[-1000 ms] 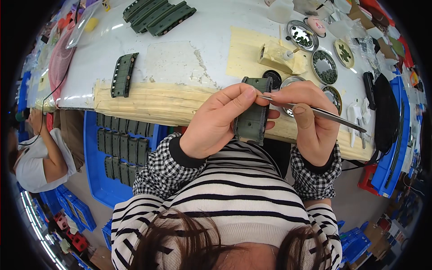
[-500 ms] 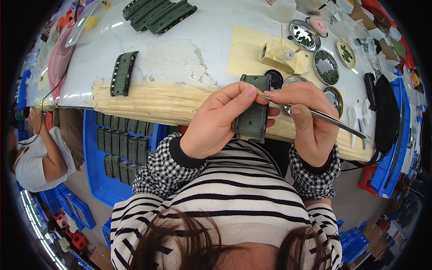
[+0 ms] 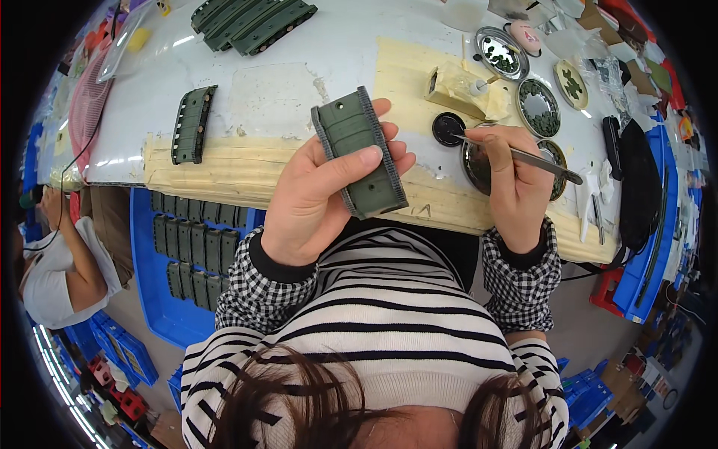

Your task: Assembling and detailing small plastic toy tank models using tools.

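My left hand (image 3: 314,191) grips a dark green toy tank hull (image 3: 357,150), or a piece shaped like one, with toothed dark strips down both long sides. My thumb lies across its face and the fingers come round from behind. In my right hand (image 3: 520,176) is a pair of metal tweezers (image 3: 542,161), pinched between thumb and fingers. Their tips reach the edge of a small round black dish (image 3: 449,129); whether they hold anything is too small to tell. Beside that hand stand a round metal tin (image 3: 476,166) and another dish (image 3: 554,170), both partly hidden.
Small green parts fill metal dishes (image 3: 538,108) at the right. A tape-wrapped block (image 3: 460,93) holds a thin stick. One similar green piece (image 3: 193,126) lies left, several more (image 3: 254,22) farther back. A blue crate (image 3: 161,314) of them sits below; another person (image 3: 71,258) works at left.
My left hand has moved left with the green piece and tilted it. My right hand has drawn the tweezers away from the piece, over to the black dish.
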`<state>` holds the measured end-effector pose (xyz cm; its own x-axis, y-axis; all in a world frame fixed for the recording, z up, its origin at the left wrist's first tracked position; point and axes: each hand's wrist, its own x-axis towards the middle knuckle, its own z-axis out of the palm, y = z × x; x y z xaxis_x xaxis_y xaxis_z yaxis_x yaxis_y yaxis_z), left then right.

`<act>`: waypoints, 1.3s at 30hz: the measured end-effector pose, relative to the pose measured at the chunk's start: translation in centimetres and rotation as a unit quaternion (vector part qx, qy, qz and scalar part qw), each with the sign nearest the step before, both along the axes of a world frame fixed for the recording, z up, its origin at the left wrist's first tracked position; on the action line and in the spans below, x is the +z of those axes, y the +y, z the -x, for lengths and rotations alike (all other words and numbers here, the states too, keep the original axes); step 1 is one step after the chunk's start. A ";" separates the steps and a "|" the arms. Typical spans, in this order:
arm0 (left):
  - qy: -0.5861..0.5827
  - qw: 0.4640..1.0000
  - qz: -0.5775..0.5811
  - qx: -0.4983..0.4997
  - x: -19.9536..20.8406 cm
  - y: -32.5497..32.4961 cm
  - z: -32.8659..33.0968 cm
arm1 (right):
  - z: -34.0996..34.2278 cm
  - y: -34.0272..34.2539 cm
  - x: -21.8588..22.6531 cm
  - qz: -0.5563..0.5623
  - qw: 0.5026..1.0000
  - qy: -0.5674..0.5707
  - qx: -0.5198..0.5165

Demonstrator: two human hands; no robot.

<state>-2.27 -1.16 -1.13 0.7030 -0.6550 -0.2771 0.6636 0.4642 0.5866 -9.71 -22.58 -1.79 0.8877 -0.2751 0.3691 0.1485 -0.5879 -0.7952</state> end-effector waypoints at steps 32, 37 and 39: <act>0.041 0.997 -0.044 0.045 0.3 -0.4 0.1 | 0.8 2.1 3.3 -0.053 0.985 -0.055 0.157; 0.030 0.997 -0.055 0.045 0.4 -0.3 0.3 | 0.9 2.5 3.6 -0.072 0.986 -0.029 0.148; 0.026 0.997 -0.059 0.044 0.4 -0.3 0.3 | 0.9 2.6 3.5 -0.074 0.986 -0.030 0.146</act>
<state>-2.61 -1.44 -0.71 0.7398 -0.5514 -0.3855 0.6534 0.4522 0.6071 -10.62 -19.97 1.74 0.9146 -0.0665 0.3988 0.3436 -0.3919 -0.8534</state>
